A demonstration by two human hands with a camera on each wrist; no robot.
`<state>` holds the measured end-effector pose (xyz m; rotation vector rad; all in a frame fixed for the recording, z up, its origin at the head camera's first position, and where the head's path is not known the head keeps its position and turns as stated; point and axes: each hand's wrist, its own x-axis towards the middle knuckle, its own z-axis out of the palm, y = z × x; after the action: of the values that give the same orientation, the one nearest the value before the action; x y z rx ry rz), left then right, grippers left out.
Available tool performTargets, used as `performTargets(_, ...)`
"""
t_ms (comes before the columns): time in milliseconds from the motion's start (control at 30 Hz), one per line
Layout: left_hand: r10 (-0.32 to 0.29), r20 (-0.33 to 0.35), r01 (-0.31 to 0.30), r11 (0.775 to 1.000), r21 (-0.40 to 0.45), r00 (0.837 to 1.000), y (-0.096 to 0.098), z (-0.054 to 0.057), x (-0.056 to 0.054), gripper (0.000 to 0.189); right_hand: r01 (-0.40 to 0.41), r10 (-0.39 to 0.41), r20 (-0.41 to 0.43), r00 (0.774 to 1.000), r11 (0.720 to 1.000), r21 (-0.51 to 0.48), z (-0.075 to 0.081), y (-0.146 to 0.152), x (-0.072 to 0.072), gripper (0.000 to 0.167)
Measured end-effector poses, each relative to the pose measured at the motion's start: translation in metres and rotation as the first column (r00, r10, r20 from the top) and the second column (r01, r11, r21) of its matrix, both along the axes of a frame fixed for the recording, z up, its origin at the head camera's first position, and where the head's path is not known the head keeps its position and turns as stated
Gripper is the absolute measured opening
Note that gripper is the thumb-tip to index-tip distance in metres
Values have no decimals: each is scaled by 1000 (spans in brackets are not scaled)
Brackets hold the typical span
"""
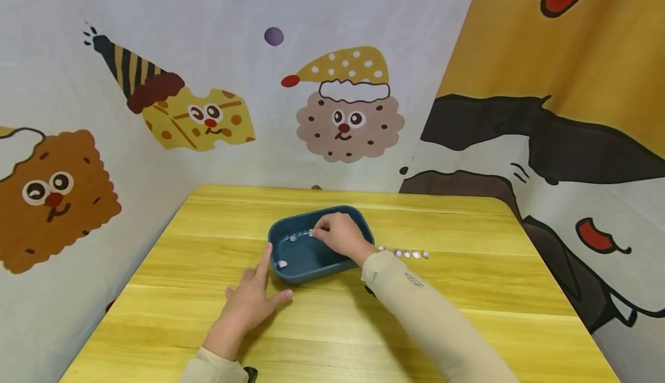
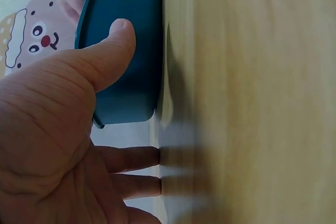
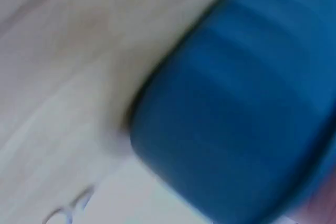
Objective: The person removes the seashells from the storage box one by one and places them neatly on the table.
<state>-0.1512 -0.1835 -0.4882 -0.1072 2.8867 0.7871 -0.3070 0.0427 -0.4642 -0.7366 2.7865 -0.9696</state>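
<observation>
A dark teal tray [image 1: 306, 272] with raised walls lies on the wooden table. Inside it, a small pale shell-like piece [image 1: 282, 264] sits near the front left corner, and another small piece [image 1: 293, 238] lies near the back wall. My right hand [image 1: 343, 235] reaches over the tray's right part and pinches a small whitish shell [image 1: 311, 233] between thumb and fingertips. My left hand [image 1: 251, 302] is spread at the tray's left end, index finger at the wall, thumb [image 2: 122, 38] by the front side. The right wrist view is blurred and barely shows the right hand.
Right of the tray, several small white and purplish shell-like pieces [image 1: 407, 254] lie in a row on the table [image 1: 467, 313], partly behind my right wrist. A cartoon-printed curtain [image 1: 234, 36] hangs behind the table.
</observation>
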Motion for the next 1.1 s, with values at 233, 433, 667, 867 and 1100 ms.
performTargets(233, -4, -17, 4, 1000, -6, 1000, -3, -1, 0, 122, 127, -114, 81, 990, 975, -183, 17, 52, -1, 21)
performTargets(433, -7, -17, 7, 1000, -4, 1000, -3, -3, -1, 127, 306, -268, 189, 945, 927, -218, 18, 115, 2, 32)
performTargets(667, -7, -1, 7, 1000, 4, 1000, -5, -3, 0, 132, 409, -364, 293, 884, 906, -108, 10, 184, 5, 47)
performTargets(867, -18, -1, 18, 1000, -5, 1000, -5, -3, 0, 133, 429, -402, 282, 871, 902, -40, 5, 218, 6, 49)
performTargets(1100, -12, 17, 12, 1000, 8, 1000, -4, -3, 0, 137, 438, -416, 293, 861, 899, -9, -1, 235, 5, 48)
